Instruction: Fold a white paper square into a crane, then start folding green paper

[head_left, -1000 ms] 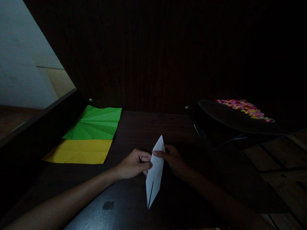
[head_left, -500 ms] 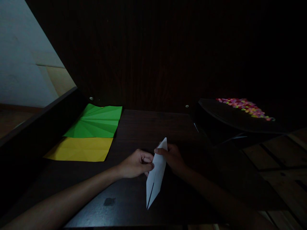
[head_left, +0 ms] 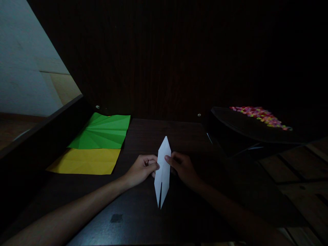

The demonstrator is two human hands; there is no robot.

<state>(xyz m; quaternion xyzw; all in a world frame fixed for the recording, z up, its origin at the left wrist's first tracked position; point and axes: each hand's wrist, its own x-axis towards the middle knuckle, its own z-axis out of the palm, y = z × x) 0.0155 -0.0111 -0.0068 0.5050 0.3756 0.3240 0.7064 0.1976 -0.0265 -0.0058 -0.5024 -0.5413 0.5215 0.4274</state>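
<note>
Centre frame: our left hand (head_left: 142,168) and right hand (head_left: 182,167) pinch opposite edges of the white folded paper (head_left: 162,172), keeping it upright above the dark counter (head_left: 143,218). Green sheet (head_left: 102,131) and yellow sheet (head_left: 84,161) lie flat at left.

Dark wooden table (head_left: 143,131), surface faintly glossy, set against a dark wood-panelled wall (head_left: 166,58) with vertical grain; two small pale fittings visible at the wall's base. Pale plastered wall (head_left: 17,61) at upper left, brighter than the rest. Wooden plank floor (head_left: 302,171) at lower right, boards separated by dark gaps. Black curved furniture piece (head_left: 246,128) to the right of the table. Light dim overall, strongest at left.
</note>
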